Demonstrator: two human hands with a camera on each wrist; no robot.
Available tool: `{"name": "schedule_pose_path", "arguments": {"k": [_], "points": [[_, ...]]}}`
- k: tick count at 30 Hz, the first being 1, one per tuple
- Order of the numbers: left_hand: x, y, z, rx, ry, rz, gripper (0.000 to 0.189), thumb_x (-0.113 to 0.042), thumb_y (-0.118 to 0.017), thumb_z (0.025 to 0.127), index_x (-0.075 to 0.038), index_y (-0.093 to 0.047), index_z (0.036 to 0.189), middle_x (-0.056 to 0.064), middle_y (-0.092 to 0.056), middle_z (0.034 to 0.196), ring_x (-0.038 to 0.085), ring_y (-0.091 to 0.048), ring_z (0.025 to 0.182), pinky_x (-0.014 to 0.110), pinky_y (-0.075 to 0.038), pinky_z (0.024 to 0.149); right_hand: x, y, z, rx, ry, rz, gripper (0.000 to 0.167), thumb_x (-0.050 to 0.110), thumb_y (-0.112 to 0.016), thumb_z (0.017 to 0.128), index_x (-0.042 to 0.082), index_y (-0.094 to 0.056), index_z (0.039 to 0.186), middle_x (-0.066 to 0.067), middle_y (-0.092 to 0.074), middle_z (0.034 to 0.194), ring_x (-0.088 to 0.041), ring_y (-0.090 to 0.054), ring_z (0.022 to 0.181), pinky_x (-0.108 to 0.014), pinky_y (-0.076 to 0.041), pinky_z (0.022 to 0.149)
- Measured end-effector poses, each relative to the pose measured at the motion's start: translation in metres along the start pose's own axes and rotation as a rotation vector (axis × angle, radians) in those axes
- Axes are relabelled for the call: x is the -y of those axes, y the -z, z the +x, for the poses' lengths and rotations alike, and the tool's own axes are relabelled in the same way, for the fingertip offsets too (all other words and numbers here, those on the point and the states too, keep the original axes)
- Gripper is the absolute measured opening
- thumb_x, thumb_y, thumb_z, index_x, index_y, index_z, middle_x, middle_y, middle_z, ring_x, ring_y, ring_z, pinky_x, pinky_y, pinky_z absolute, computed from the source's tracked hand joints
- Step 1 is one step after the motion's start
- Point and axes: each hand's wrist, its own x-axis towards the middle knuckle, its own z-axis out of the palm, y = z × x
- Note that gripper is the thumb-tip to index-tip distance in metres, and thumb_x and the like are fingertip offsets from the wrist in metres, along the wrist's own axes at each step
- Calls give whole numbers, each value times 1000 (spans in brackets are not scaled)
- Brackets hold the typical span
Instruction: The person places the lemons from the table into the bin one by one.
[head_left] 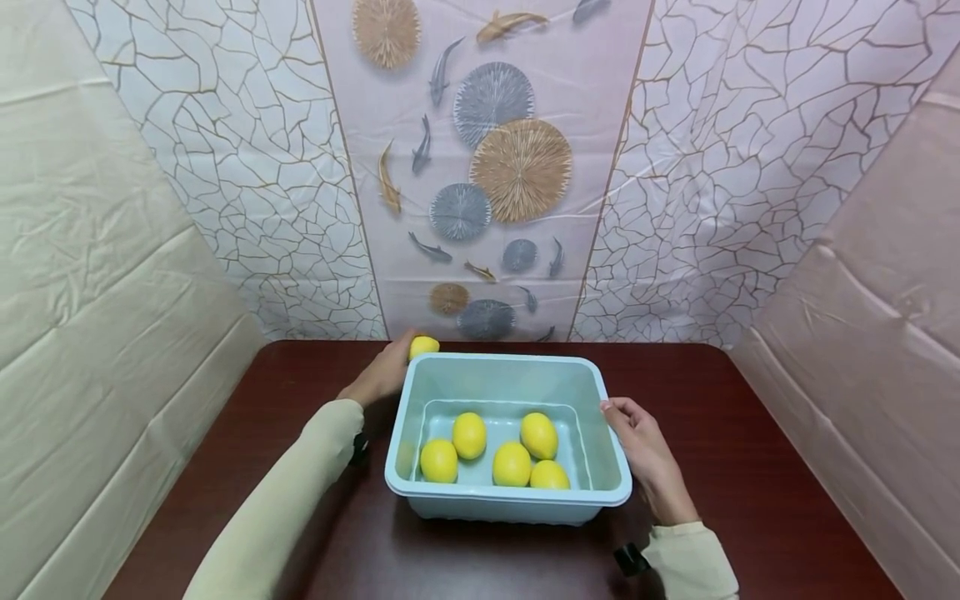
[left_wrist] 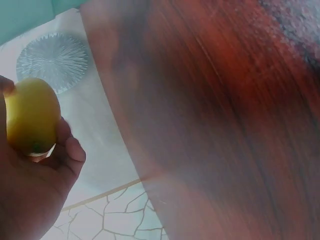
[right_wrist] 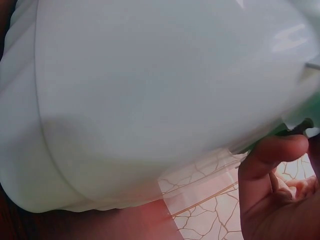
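Note:
A light blue plastic tub [head_left: 510,496] stands on the table with several yellow lemons [head_left: 512,464] lying on its floor. Beyond the tub's far left corner, my left hand [head_left: 387,371] grips another lemon [head_left: 424,347]. In the left wrist view that lemon [left_wrist: 34,116] sits between the curled fingers and thumb of the left hand [left_wrist: 40,185]. My right hand [head_left: 637,442] pinches the tub's right rim. From the right wrist, the tub's outer wall [right_wrist: 150,100] fills most of the view, with the right hand [right_wrist: 280,185] bent at the rim.
The dark red-brown wooden table [head_left: 300,433] extends on both sides of the tub. Behind it hangs a patterned cloth backdrop [head_left: 517,275], and pale cloth walls [head_left: 847,333] close in the left and right sides.

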Motion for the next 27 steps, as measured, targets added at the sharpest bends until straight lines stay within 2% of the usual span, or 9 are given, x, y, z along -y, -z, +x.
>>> {"name": "schedule_pose_path", "arguments": {"k": [5, 12, 20, 27], "points": [[-4, 5, -5, -21, 4, -12, 55, -22, -70, 100, -8, -49, 149, 13, -60, 135, 32, -59, 120, 55, -47, 108, -1, 0, 0, 12, -9, 10, 41, 33, -53, 112, -2, -54, 133, -8, -70, 100, -14, -65, 81, -29, -56, 67], [-15, 16, -14, -91, 27, 3, 59, -26, -72, 100, -5, -50, 150, 17, -59, 138, 33, -59, 117, 55, -49, 101, -2, 0, 2, 20, -10, 18, 42, 34, -54, 112, -1, -54, 135, -7, -70, 99, -14, -66, 80, -30, -56, 67], [-27, 23, -22, -180, 55, -25, 60, -26, -78, 96, -3, -55, 146, 18, -59, 136, 34, -59, 118, 54, -49, 101, -2, 1, 2, 8, 10, 31, 41, 32, -54, 111, -3, -54, 133, -7, -70, 95, -13, -66, 78, -28, -57, 66], [-29, 30, -30, -243, 85, -59, 59, -25, -78, 97, -1, -54, 146, 19, -61, 134, 35, -61, 112, 53, -51, 96, -1, 1, 1, 16, -1, 29, 44, 36, -54, 111, -1, -54, 135, -12, -71, 105, -15, -68, 83, -30, -58, 69]]}}
